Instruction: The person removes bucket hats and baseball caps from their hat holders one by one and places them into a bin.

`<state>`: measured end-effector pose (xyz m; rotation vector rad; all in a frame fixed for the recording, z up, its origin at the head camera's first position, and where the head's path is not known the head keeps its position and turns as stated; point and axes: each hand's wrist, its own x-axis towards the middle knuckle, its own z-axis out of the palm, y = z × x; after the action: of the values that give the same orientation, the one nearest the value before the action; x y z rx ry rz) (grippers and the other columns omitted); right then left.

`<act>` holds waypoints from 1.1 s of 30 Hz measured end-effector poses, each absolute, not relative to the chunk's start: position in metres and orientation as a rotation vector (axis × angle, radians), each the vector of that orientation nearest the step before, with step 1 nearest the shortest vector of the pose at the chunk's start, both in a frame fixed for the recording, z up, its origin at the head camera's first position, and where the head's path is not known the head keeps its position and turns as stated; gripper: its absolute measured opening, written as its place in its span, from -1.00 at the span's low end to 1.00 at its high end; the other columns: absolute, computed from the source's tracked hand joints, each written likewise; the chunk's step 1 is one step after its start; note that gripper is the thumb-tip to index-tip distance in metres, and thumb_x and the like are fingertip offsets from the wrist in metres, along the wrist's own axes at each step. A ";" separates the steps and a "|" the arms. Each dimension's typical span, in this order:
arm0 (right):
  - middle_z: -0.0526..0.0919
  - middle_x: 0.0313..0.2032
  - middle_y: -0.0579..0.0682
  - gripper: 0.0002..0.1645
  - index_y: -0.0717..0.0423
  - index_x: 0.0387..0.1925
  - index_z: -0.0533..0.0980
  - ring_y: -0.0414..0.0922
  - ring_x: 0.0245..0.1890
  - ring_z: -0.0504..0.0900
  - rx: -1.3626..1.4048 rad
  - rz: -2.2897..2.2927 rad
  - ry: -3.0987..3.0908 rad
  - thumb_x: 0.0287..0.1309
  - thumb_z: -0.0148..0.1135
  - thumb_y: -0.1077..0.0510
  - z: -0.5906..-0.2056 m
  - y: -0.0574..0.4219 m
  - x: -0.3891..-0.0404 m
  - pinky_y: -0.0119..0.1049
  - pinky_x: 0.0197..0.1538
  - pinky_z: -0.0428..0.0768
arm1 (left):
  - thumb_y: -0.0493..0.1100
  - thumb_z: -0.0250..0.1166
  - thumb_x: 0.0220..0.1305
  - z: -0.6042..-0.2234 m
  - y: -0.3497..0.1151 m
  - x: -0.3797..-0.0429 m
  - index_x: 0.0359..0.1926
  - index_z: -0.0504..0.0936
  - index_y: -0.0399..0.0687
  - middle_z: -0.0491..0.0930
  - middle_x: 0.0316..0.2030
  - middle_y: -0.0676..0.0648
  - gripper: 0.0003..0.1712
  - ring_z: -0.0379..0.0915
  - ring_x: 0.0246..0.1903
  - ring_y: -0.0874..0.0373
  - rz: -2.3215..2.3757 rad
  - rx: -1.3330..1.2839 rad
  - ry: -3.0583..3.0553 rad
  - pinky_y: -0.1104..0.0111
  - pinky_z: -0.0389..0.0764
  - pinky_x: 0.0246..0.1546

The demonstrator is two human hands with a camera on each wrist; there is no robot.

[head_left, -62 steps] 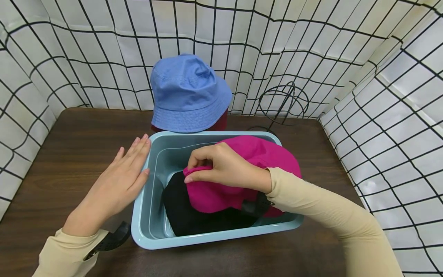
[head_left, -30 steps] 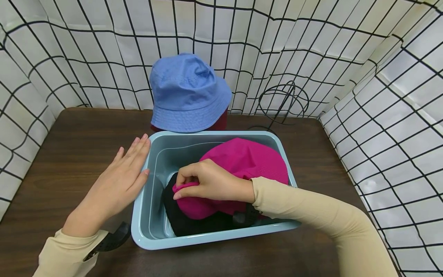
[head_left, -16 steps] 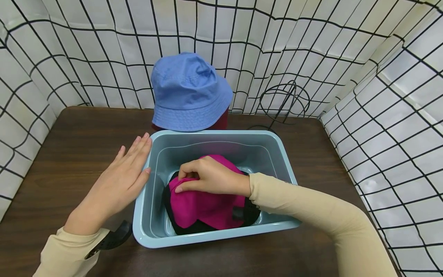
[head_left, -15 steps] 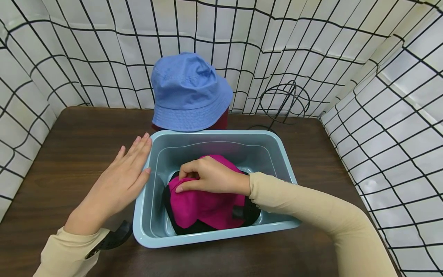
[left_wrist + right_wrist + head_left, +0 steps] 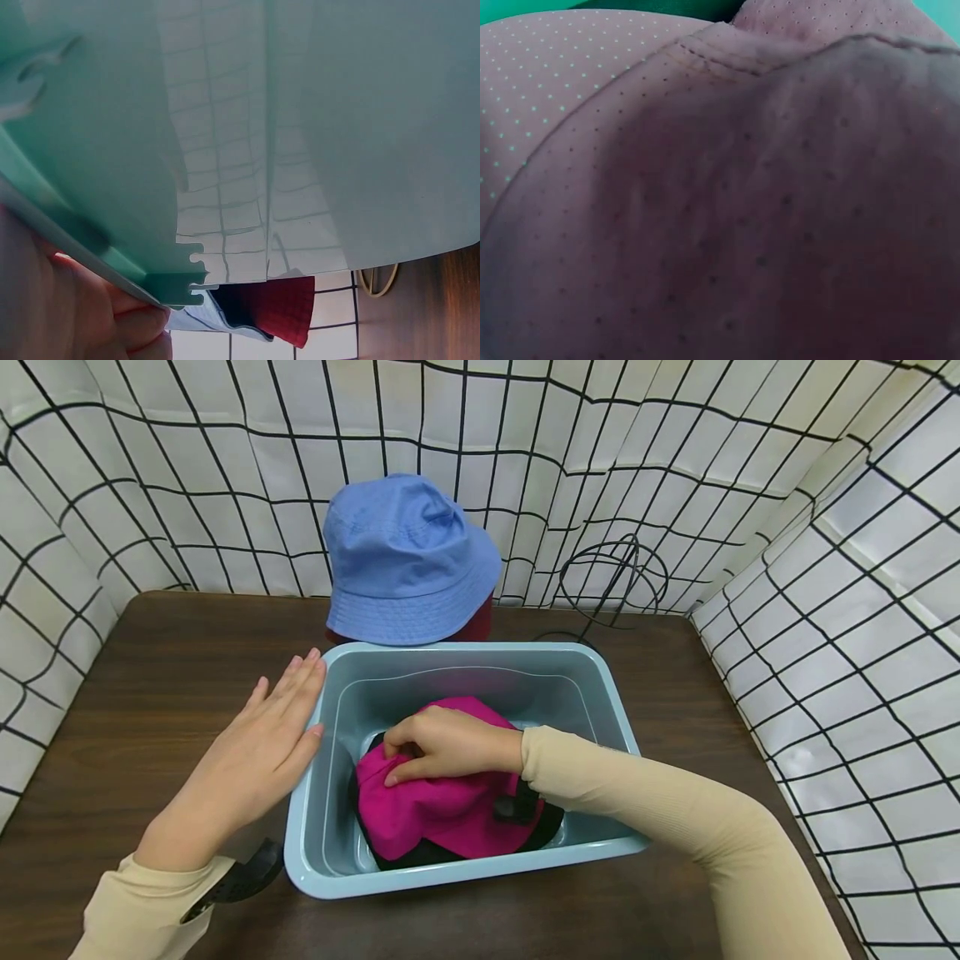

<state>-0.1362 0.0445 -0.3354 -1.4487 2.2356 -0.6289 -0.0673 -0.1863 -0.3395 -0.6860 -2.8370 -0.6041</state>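
Note:
In the head view my right hand (image 5: pixel 450 743) is down inside the light blue plastic basin (image 5: pixel 461 867), its thumb and fingers pinching the edge of a pink cap (image 5: pixel 420 818). The cap lies over a black fabric item (image 5: pixel 553 828), mostly hidden under it. Perforated cloth of the cap (image 5: pixel 705 187) fills the right wrist view. My left hand (image 5: pixel 251 756) rests with straight fingers along the basin's left rim. In the left wrist view, its fingers (image 5: pixel 139 322) show beside the basin's pale wall (image 5: pixel 337 150).
A light blue bucket hat (image 5: pixel 408 564) sits behind the basin on top of a dark red item (image 5: pixel 478 622). Coiled black wire (image 5: pixel 615 577) stands at the back of the brown table (image 5: pixel 202 652). White walls with black wire grid (image 5: pixel 825 693) enclose the table.
My right hand has carried the pink cap left and lower into the basin, until it lies over the black item. The left hand has stayed at the rim.

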 end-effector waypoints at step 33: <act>0.45 -0.61 -0.21 -0.79 0.00 -0.41 0.56 -0.31 -0.58 0.34 -1.382 -0.416 2.232 0.10 0.33 -0.03 -0.351 0.009 -0.152 -0.51 -0.50 0.31 | -0.16 -0.01 0.37 -0.339 -0.187 -0.066 0.45 -0.09 -0.27 -0.04 0.43 -0.24 -0.26 -0.20 0.42 -0.13 -0.615 -0.681 -2.821 -0.04 -0.18 0.36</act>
<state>-0.1519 0.0089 -0.3512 -1.3822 2.2320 -0.4156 -0.0656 -0.1870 -0.3394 -0.6811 -2.8205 -0.6148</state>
